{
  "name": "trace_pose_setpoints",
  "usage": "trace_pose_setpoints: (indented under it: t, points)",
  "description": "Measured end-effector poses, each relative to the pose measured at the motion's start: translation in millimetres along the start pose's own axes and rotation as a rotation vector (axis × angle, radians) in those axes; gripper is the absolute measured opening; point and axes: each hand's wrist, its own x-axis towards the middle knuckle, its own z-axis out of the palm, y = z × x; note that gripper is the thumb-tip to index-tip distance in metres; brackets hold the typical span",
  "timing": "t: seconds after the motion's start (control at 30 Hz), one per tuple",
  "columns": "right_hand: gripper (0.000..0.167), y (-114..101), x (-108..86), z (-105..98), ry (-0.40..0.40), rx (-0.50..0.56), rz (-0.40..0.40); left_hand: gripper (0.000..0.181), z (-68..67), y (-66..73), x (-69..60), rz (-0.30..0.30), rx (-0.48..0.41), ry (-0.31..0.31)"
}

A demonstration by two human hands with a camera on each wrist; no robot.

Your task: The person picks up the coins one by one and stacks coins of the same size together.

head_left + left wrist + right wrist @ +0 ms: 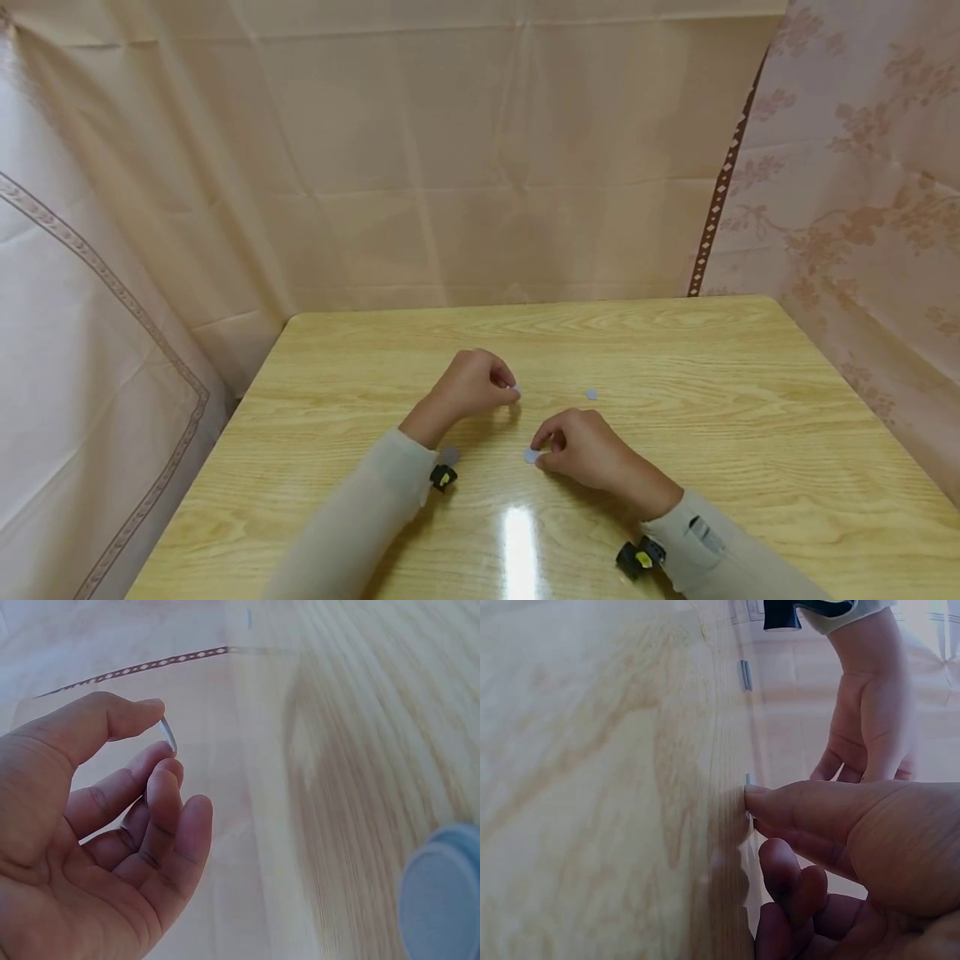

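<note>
My left hand (474, 385) is raised over the table and pinches a thin, pale grey-blue disc (169, 735) by its edges between thumb and index finger. Its other fingers curl loosely. Closer to me, my right hand (581, 446) holds another such disc (531, 456) between thumb and fingertips, right at the tabletop; whether the disc touches the wood I cannot tell. Beside my left wrist lie two overlapping discs (441, 900), seen in the head view as one pale patch (450, 456). A further single disc (592, 394) lies flat beyond my right hand.
The wooden table (337, 358) has its far edge against a beige cloth (450, 167). Patterned cloth (862, 167) hangs at the right, and pale cloth (90, 333) at the left. Black devices (637, 558) are strapped at both wrists. Light glares off the tabletop near me.
</note>
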Motion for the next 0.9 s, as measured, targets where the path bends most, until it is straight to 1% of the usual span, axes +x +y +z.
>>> trace_pose_setpoints:
  t: [0.2,0.4,0.5,0.67,0.73,0.9]
  points:
    - [0.007,2.0,0.7,0.2,-0.009,-0.004,-0.012,0.012,-2.4,-0.1,-11.0,-0.008,-0.082,0.041]
    - [0.008,2.8,0.9,0.6,-0.005,-0.012,-0.005,0.012,-0.5,1.4,-21.1,-0.01,-0.122,0.065]
    - [0.008,1.7,0.7,0.2,-0.002,-0.016,-0.002,0.011,0.7,1.5,-24.9,-0.008,-0.123,0.07]
    - [0.008,1.6,0.6,0.0,-0.004,-0.014,-0.002,0.009,4.8,1.7,-27.7,-0.003,-0.11,0.078]
    - [0.008,1.7,0.9,0.0,-0.006,-0.011,-0.003,0.009,6.4,1.6,-27.9,0.002,-0.098,0.076]
    - [0.007,2.7,1.3,0.5,-0.008,-0.013,-0.005,0.01,9.1,2.6,-28.7,0.008,-0.073,0.046]
